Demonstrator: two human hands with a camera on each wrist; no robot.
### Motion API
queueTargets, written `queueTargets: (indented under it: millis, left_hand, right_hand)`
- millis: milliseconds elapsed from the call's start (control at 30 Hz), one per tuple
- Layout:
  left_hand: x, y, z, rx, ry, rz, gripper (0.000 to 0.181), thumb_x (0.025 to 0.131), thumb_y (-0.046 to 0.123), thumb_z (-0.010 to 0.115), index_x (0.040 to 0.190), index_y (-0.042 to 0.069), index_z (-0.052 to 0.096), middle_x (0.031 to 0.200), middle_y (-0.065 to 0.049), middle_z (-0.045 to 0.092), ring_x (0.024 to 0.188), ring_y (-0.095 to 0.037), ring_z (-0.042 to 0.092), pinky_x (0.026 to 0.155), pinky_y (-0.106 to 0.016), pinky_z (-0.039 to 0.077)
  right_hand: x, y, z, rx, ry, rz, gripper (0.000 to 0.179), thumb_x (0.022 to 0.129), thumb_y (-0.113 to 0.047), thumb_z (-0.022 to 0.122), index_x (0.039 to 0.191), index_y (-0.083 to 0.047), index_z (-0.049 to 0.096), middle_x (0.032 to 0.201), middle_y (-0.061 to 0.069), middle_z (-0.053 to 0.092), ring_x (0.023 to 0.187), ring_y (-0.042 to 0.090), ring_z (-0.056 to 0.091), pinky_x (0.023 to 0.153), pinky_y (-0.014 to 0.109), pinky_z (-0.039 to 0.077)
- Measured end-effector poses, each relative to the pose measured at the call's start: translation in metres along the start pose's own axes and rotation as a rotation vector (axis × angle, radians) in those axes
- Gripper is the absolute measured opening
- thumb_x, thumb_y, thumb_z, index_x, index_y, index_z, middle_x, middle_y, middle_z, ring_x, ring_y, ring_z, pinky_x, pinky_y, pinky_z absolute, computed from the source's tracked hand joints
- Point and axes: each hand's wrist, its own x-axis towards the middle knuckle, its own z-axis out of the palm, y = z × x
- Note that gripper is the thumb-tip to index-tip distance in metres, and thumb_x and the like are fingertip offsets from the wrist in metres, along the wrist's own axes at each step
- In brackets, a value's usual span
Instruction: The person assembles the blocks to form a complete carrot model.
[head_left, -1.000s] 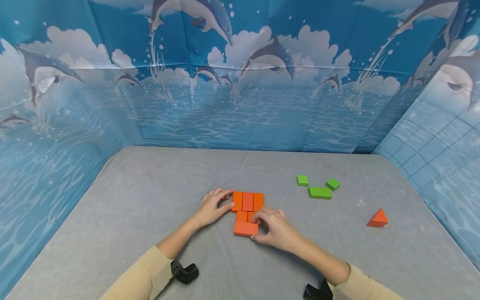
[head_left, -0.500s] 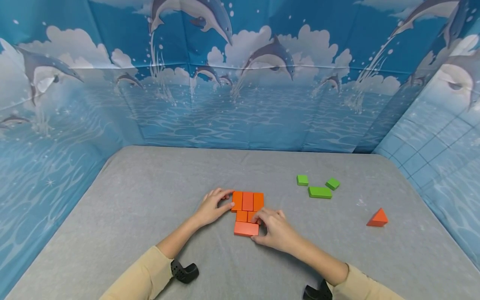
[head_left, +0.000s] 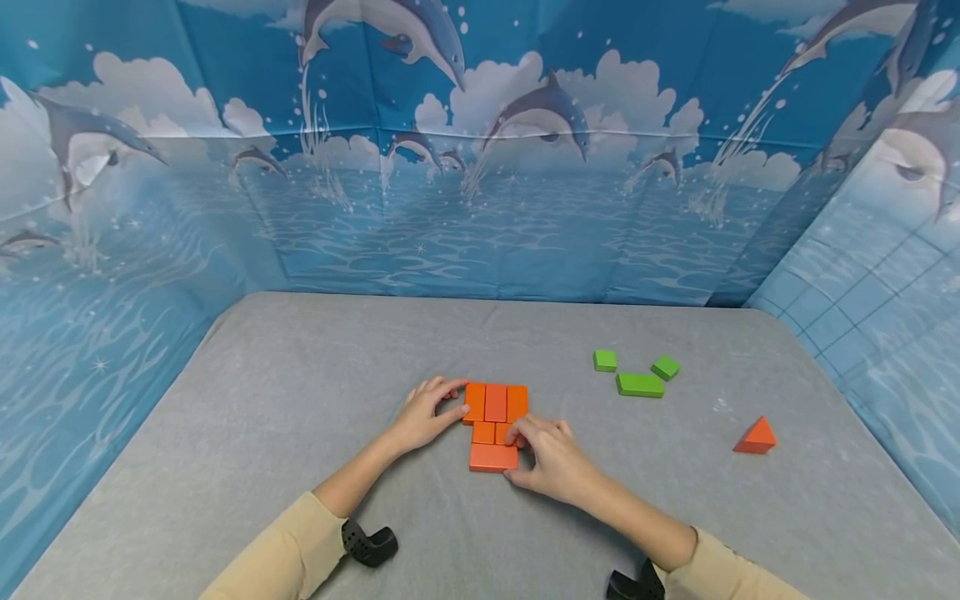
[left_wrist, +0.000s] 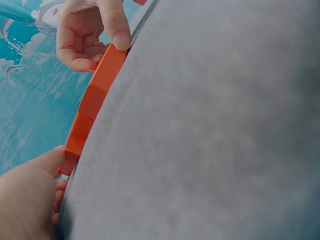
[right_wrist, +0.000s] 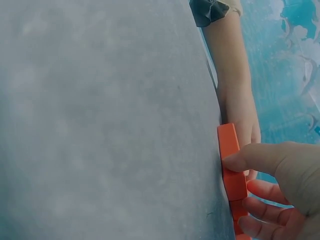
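Flat orange blocks form a connected group mid-table: three upright rectangles [head_left: 495, 402] side by side, two small blocks [head_left: 483, 432] below them, and a wide rectangular block [head_left: 492, 459] nearest me. My left hand [head_left: 422, 418] touches the left rectangle, thumb at its side and index finger at its far corner. With thumb and fingers, my right hand [head_left: 557, 463] pinches the right end of the wide block; its index fingertip covers part of the right small block. In the right wrist view, the thumb presses the near face of this orange block [right_wrist: 230, 142].
Farther right lie two small green blocks [head_left: 604, 361] and a longer green block [head_left: 640, 385]. An orange triangular block [head_left: 756, 437] sits at the right. Grey cloth [head_left: 300, 358] covers the table, and a dolphin-print curtain [head_left: 495, 225] surrounds its far sides.
The wide orange block has slid slightly right and squared up beneath the small blocks, with my right fingers shifting along. My left hand stays in place.
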Motion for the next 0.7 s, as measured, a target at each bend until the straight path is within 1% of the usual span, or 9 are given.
queueTargets:
  millis: [33, 133, 233, 267, 367, 467, 533, 600, 700]
  left_hand:
    - [0.000, -0.004, 0.001, 0.009, 0.011, 0.031, 0.043, 0.091, 0.036, 0.054, 0.127, 0.011, 0.054, 0.096, 0.000, 0.053, 0.093, -0.020, 0.046, 0.081, -0.042, 0.031]
    - [-0.001, -0.003, 0.001, 0.009, 0.024, 0.059, 0.045, 0.092, 0.040, 0.052, 0.126, 0.011, 0.055, 0.095, 0.000, 0.053, 0.092, -0.019, 0.046, 0.080, -0.042, 0.032]
    - [0.000, -0.003, 0.001, 0.011, 0.014, 0.036, 0.043, 0.092, 0.037, 0.053, 0.126, 0.011, 0.055, 0.096, 0.000, 0.053, 0.093, -0.020, 0.047, 0.082, -0.043, 0.032]
    - [0.000, 0.001, 0.000, 0.001, 0.004, 0.006, 0.042, 0.091, 0.035, 0.055, 0.125, 0.010, 0.056, 0.097, 0.000, 0.054, 0.094, -0.021, 0.047, 0.082, -0.045, 0.032]
    - [0.001, 0.002, 0.000, 0.013, -0.017, -0.037, 0.040, 0.090, 0.029, 0.058, 0.125, 0.010, 0.055, 0.098, -0.001, 0.054, 0.096, -0.021, 0.048, 0.084, -0.044, 0.031]
    - [0.001, 0.003, 0.000, 0.027, -0.032, -0.060, 0.040, 0.089, 0.027, 0.059, 0.126, 0.011, 0.055, 0.099, -0.001, 0.054, 0.098, -0.020, 0.048, 0.086, -0.043, 0.031]
    - [0.002, 0.003, 0.000, 0.029, -0.039, -0.066, 0.041, 0.089, 0.027, 0.060, 0.127, 0.011, 0.054, 0.100, -0.001, 0.054, 0.099, -0.021, 0.047, 0.087, -0.043, 0.031]
    - [0.001, 0.004, -0.001, 0.023, -0.038, -0.063, 0.042, 0.088, 0.026, 0.060, 0.127, 0.011, 0.054, 0.100, -0.002, 0.054, 0.099, -0.021, 0.047, 0.087, -0.043, 0.031]
    - [0.001, 0.004, -0.001, 0.014, -0.034, -0.057, 0.042, 0.088, 0.026, 0.061, 0.127, 0.010, 0.054, 0.100, -0.002, 0.054, 0.098, -0.021, 0.047, 0.087, -0.044, 0.031]
  right_hand:
    - [0.000, 0.000, 0.000, 0.000, 0.000, 0.002, 0.033, 0.065, -0.018, 0.081, 0.086, -0.015, 0.056, 0.079, -0.006, 0.049, 0.076, 0.010, 0.047, 0.071, 0.033, 0.027]
    - [0.000, 0.000, 0.001, -0.002, 0.000, 0.009, 0.033, 0.065, -0.018, 0.081, 0.086, -0.015, 0.055, 0.079, -0.006, 0.049, 0.075, 0.010, 0.047, 0.071, 0.033, 0.027]
    - [-0.001, 0.000, 0.001, -0.004, 0.004, 0.014, 0.033, 0.065, -0.018, 0.081, 0.085, -0.015, 0.055, 0.078, -0.006, 0.049, 0.074, 0.009, 0.047, 0.071, 0.033, 0.026]
    - [-0.001, 0.000, 0.002, -0.005, 0.006, 0.015, 0.033, 0.065, -0.018, 0.081, 0.085, -0.016, 0.055, 0.078, -0.006, 0.049, 0.074, 0.009, 0.046, 0.071, 0.033, 0.026]
    - [-0.001, 0.001, 0.002, -0.010, 0.012, 0.009, 0.034, 0.065, -0.018, 0.081, 0.085, -0.016, 0.054, 0.077, -0.007, 0.048, 0.073, 0.009, 0.046, 0.071, 0.034, 0.026]
    - [0.000, 0.002, -0.001, 0.001, 0.019, 0.004, 0.035, 0.064, -0.021, 0.081, 0.087, -0.015, 0.055, 0.077, -0.007, 0.049, 0.073, 0.008, 0.047, 0.071, 0.034, 0.025]
    - [0.000, 0.004, -0.008, 0.032, 0.022, 0.014, 0.036, 0.065, -0.021, 0.081, 0.089, -0.014, 0.056, 0.077, -0.006, 0.051, 0.070, 0.009, 0.047, 0.069, 0.033, 0.024]
    - [-0.001, 0.009, -0.019, 0.070, 0.037, 0.027, 0.036, 0.066, -0.020, 0.081, 0.092, -0.011, 0.058, 0.077, -0.004, 0.053, 0.069, 0.011, 0.048, 0.068, 0.033, 0.024]
    - [-0.004, 0.023, -0.042, 0.125, 0.071, 0.042, 0.031, 0.071, -0.013, 0.078, 0.096, -0.007, 0.060, 0.079, 0.002, 0.055, 0.068, 0.016, 0.050, 0.066, 0.032, 0.032]
